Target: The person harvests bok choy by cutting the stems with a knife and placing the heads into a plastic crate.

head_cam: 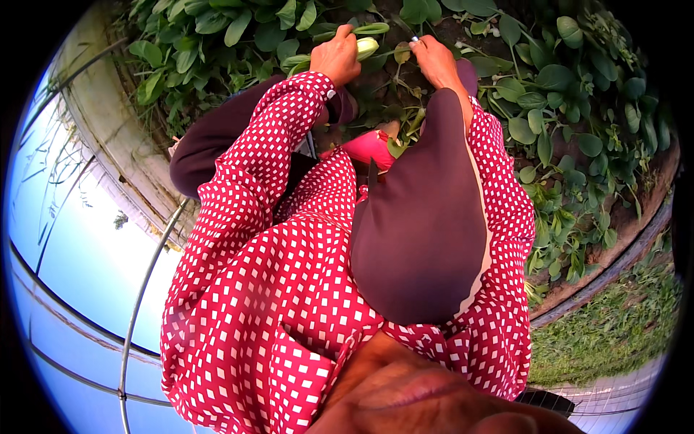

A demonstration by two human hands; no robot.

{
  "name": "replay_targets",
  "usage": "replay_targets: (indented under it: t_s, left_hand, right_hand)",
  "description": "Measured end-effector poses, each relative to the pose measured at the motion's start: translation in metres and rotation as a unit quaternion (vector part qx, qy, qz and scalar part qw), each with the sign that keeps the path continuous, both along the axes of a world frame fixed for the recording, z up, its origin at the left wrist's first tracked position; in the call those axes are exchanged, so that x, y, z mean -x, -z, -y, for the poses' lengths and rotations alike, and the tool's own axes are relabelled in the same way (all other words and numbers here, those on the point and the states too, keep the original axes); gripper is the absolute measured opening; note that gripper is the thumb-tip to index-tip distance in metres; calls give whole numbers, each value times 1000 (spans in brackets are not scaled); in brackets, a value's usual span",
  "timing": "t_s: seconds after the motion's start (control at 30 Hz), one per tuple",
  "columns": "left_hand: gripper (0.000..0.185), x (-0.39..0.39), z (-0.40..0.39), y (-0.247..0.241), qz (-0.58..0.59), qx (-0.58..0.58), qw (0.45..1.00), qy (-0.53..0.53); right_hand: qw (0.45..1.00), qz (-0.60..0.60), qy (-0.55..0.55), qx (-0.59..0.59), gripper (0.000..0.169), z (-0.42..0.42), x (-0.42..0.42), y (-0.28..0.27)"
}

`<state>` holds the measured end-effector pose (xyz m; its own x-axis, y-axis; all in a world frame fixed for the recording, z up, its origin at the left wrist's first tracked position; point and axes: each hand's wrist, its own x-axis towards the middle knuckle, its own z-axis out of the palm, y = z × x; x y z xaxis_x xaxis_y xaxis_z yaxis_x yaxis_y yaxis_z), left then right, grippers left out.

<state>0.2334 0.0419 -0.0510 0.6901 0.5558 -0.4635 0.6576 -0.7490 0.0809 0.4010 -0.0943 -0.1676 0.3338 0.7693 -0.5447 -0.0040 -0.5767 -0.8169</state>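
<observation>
My left hand (336,57) is closed around a leafy green vegetable (367,48), which looks like bok choy. Its pale cut-looking base points right and its leaves trail out to the left, partly behind the hand. To the right, my right hand (436,62) has its fingers curled in low over the soil. A small whitish piece (415,39) shows at its fingertips; what it is, and whether the hand grips it, cannot be made out. Loose stalks and a yellowed leaf (402,53) lie between the hands.
Dense leafy plants (558,81) grow on the right, with more greens (217,27) at upper left. My bent knee (423,217) rises below my right arm. Pink material (371,149) sits between my legs. A metal frame pole (142,293) stands at left, and a dark border (612,276) edges the bed.
</observation>
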Motion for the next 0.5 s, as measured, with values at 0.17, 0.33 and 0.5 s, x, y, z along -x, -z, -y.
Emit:
replay_targets:
  t_s: [0.17,0.33,0.5]
  left_hand:
    - [58,-22,12,-33,203,204,955,-65]
    - [83,-47,22,-37,225,353,898,-138]
    - [78,-66,12,-40,282,453,798,-281]
  right_hand:
    - [913,-242,272,-183,37,-13,-11,-47]
    - [879,-280,318,-218,38,-24,-38,-73]
    - [900,-182,322,-229,32,-15,-81,-78]
